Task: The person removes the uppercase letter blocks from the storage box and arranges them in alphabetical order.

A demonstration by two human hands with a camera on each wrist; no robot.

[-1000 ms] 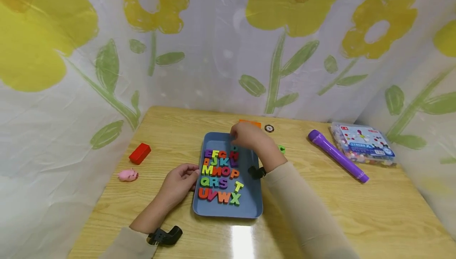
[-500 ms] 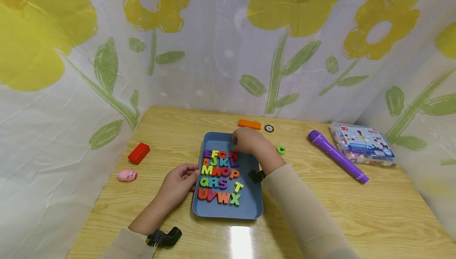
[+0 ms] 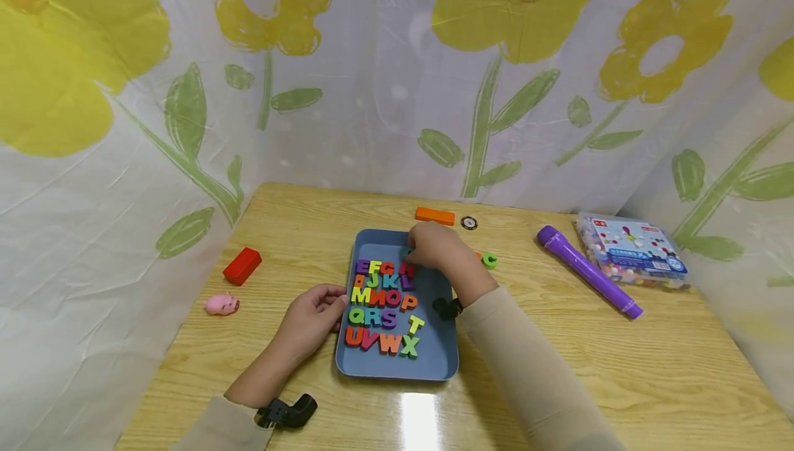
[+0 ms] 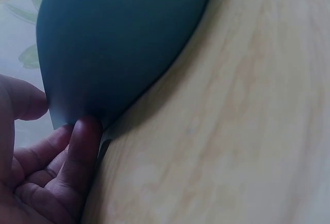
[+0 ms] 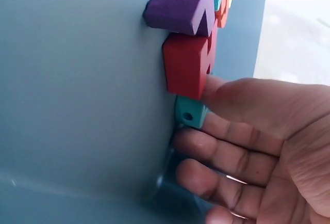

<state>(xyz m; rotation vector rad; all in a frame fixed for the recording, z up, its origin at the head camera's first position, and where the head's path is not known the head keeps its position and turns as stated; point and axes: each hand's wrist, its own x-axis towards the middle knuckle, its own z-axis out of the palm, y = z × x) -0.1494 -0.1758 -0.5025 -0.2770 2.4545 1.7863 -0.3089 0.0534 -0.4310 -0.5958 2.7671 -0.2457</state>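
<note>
A blue tray (image 3: 440, 354) lies mid-table with several coloured foam letters (image 3: 381, 306) set in rows. My right hand (image 3: 412, 252) is over the tray's far end and pinches a small teal letter (image 5: 190, 113) between thumb and fingers. It holds the piece against a red letter (image 5: 186, 72) at the end of the top row, and a purple letter (image 5: 180, 4) sits beyond that. My left hand (image 3: 333, 301) grips the tray's left rim (image 4: 77, 115), thumb above and fingers (image 4: 82, 141) on the outer wall.
An orange block (image 3: 435, 216), a small dark disc (image 3: 469, 223) and a green letter C (image 3: 489, 260) lie beyond the tray. At the right are a purple torch (image 3: 588, 270) and a clear bead box (image 3: 631, 249), at the left a red block (image 3: 242, 266) and a pink pig (image 3: 221, 304). Flowered curtains enclose the table.
My right hand has drawn slightly toward me and down onto the top row of letters, uncovering the orange block and the green C. The left hand has stayed on the rim.
</note>
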